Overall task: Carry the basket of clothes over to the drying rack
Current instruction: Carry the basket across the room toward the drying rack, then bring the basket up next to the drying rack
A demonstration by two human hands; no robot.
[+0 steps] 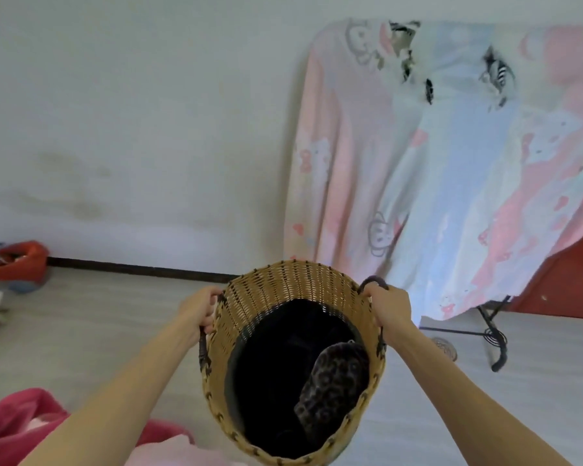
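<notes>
red bag (17, 260) by the far-left wall. left hand (199, 309), grip wrapped round the left handle, and right hand (389, 309), grip round the right handle, hold the woven basket (283, 290) off the floor; dark clothes (283, 381) inside. sheet-draped drying rack (492, 317) just right.

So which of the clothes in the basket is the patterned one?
The leopard-print piece against the basket's right inner wall, below the right hand. Everything else inside is plain black fabric.
</notes>
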